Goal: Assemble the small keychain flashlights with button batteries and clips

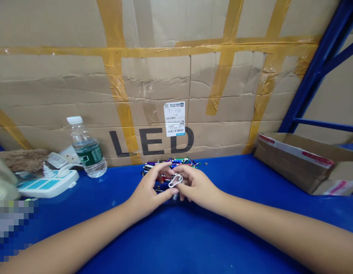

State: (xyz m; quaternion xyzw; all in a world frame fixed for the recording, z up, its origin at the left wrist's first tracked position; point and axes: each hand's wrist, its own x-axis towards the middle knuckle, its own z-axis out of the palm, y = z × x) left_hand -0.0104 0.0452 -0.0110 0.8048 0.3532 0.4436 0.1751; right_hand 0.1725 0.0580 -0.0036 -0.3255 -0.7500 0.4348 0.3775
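Note:
A silver carabiner (175, 181) hangs on a short silver cylinder (175, 196), its lower end partly hidden by fingers. My right hand (195, 186) is closed around it, thumb and fingertips pinching near the clip. My left hand (153, 186) curls in from the other side; its thumb tip meets the silver cylinder and its index fingertip is close to the top of the clip. Just behind both hands lies a pile of small metal tubes with coloured carabiners (180, 161), in blue, red, green, purple and black. My hands cover part of that pile.
On the left are a water bottle (92, 158), a white power strip (50, 184) with plugs and a brown fluffy item (24, 161). An open cardboard box (293, 163) stands right. A large taped carton (153, 83) walls off the back of the blue tabletop (193, 243).

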